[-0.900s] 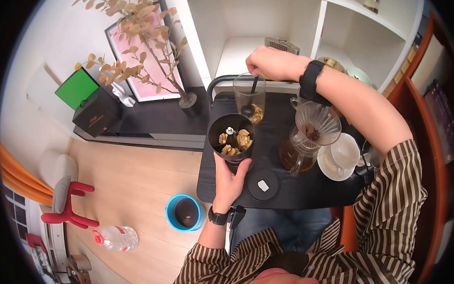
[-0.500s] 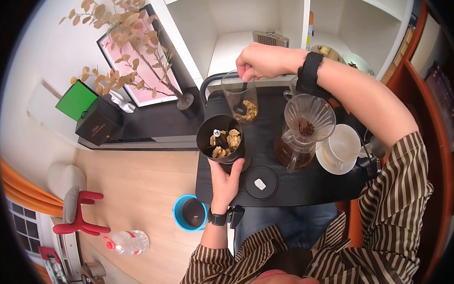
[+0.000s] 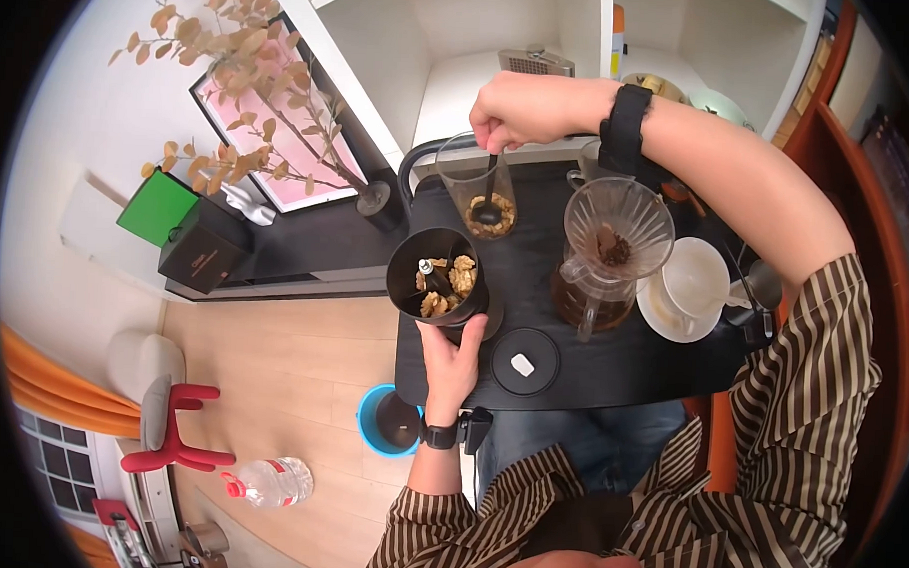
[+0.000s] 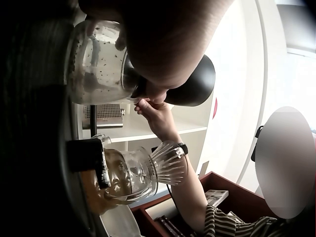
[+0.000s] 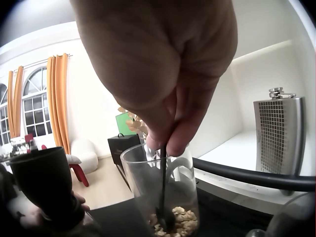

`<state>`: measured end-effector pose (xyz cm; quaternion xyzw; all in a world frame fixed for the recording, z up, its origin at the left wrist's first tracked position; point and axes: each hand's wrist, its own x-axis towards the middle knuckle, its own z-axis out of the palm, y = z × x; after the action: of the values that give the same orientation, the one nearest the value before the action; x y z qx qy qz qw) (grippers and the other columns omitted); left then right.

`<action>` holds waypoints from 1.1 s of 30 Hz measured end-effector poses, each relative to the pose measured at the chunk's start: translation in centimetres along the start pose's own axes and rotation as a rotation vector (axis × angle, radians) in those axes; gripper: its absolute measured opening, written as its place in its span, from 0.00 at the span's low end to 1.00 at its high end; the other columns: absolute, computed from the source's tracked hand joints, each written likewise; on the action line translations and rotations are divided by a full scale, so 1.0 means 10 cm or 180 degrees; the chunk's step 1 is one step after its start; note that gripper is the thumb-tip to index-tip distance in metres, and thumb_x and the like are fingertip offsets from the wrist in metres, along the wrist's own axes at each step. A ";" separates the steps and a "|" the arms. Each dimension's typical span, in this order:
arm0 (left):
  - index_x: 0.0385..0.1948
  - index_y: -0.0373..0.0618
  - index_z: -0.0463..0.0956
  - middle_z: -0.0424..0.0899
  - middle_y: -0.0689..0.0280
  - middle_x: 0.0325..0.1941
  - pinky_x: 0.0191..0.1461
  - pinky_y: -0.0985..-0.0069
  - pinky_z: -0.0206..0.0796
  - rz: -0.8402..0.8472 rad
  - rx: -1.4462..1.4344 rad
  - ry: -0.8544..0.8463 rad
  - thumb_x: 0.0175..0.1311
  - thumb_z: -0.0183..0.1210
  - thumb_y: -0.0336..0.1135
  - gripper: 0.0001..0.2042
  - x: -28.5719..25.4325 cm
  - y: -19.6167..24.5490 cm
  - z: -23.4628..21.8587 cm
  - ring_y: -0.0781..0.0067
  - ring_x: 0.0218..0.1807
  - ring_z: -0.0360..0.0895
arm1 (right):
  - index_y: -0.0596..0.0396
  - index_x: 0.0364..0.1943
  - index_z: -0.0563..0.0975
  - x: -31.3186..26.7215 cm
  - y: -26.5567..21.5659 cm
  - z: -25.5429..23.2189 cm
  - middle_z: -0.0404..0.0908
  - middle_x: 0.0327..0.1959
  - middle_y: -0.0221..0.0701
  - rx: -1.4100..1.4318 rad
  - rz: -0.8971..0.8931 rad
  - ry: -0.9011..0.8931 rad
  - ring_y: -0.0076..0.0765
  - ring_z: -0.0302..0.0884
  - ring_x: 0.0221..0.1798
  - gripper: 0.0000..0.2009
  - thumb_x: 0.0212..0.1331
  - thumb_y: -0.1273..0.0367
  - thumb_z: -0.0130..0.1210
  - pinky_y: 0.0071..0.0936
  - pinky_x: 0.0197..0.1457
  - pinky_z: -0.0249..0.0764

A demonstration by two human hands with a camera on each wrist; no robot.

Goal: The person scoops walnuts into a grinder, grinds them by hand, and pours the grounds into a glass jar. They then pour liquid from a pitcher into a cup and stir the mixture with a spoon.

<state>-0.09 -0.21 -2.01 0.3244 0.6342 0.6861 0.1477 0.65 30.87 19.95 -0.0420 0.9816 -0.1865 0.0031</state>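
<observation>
The spoon (image 3: 486, 213) your right hand (image 3: 533, 110) pinches has shifted onto the nuts (image 3: 497, 226) in the glass (image 3: 457, 176), while your left hand (image 3: 450, 360) grips the grinder (image 3: 401, 294).

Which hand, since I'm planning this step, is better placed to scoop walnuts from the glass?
The right, I'd judge. The right hand pinches the spoon, its bowl down at the walnuts in the glass; the left hand is occupied holding the grinder.

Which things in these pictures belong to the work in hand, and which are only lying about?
In use:
grinder, in the left hand
spoon, pinched by the right hand
glass, with the spoon inside
walnuts, in grinder and glass

Seemingly lying about:
coffee pot
cup
bucket
plastic bottle
metal flask
</observation>
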 end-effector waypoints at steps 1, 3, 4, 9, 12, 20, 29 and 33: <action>0.73 0.35 0.56 0.72 0.54 0.70 0.73 0.68 0.64 -0.0011 -0.0086 0.0017 0.71 0.67 0.32 0.35 0.00 0.01 0.01 0.65 0.68 0.73 | 0.65 0.41 0.85 0.01 -0.01 0.00 0.90 0.33 0.36 0.0191 0.0069 -0.0053 0.30 0.88 0.33 0.07 0.64 0.73 0.64 0.29 0.40 0.83; 0.73 0.35 0.55 0.72 0.54 0.70 0.73 0.68 0.64 -0.0006 -0.0007 -0.0002 0.71 0.67 0.31 0.35 0.00 -0.01 -0.01 0.65 0.68 0.73 | 0.65 0.41 0.85 0.02 -0.02 0.01 0.90 0.33 0.36 0.0433 0.0210 0.0027 0.30 0.88 0.33 0.07 0.64 0.73 0.64 0.29 0.40 0.83; 0.73 0.35 0.55 0.72 0.54 0.70 0.73 0.68 0.64 -0.0003 0.0032 -0.0011 0.71 0.67 0.31 0.35 -0.01 -0.01 -0.01 0.65 0.68 0.73 | 0.65 0.40 0.85 0.03 -0.01 0.01 0.90 0.32 0.36 0.0552 0.0281 0.0067 0.30 0.88 0.33 0.07 0.64 0.73 0.65 0.29 0.39 0.83; 0.73 0.35 0.55 0.73 0.54 0.69 0.72 0.68 0.65 -0.0014 -0.0063 0.0006 0.71 0.67 0.30 0.35 -0.01 0.03 0.01 0.65 0.68 0.73 | 0.64 0.39 0.86 0.06 0.06 0.02 0.88 0.30 0.36 0.0230 0.0175 0.0150 0.30 0.87 0.32 0.06 0.64 0.73 0.64 0.30 0.39 0.82; 0.73 0.36 0.56 0.73 0.55 0.68 0.72 0.68 0.65 0.0031 -0.0058 0.0049 0.71 0.67 0.30 0.34 0.00 0.02 0.02 0.65 0.67 0.73 | 0.64 0.39 0.86 0.05 0.07 0.03 0.88 0.29 0.36 -0.0100 -0.0301 0.0131 0.30 0.86 0.31 0.06 0.64 0.73 0.64 0.31 0.39 0.82; 0.73 0.36 0.56 0.73 0.55 0.68 0.71 0.69 0.66 -0.0108 -0.0122 0.0006 0.70 0.68 0.30 0.34 0.00 0.03 0.01 0.66 0.66 0.74 | 0.64 0.39 0.85 0.10 0.13 0.07 0.88 0.30 0.36 0.0750 0.0511 0.0217 0.29 0.86 0.33 0.07 0.67 0.72 0.63 0.30 0.40 0.82; 0.74 0.36 0.54 0.73 0.55 0.69 0.71 0.69 0.67 -0.0121 -0.0121 0.0006 0.70 0.68 0.30 0.36 -0.01 0.03 0.01 0.66 0.67 0.74 | 0.65 0.39 0.84 0.05 0.02 0.05 0.87 0.29 0.34 0.0455 -0.0098 0.0026 0.28 0.86 0.33 0.08 0.68 0.71 0.63 0.28 0.40 0.82; 0.73 0.36 0.56 0.74 0.55 0.68 0.71 0.68 0.66 0.0012 0.0014 0.0029 0.70 0.69 0.31 0.36 0.00 -0.01 0.00 0.65 0.66 0.74 | 0.64 0.39 0.84 0.09 0.14 0.09 0.87 0.29 0.34 0.0867 0.0312 0.0184 0.28 0.85 0.32 0.07 0.69 0.71 0.63 0.29 0.40 0.81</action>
<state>-0.11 -0.22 -2.07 0.3228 0.6358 0.6865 0.1428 -0.32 31.74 18.59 0.0121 0.9477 -0.3187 -0.0104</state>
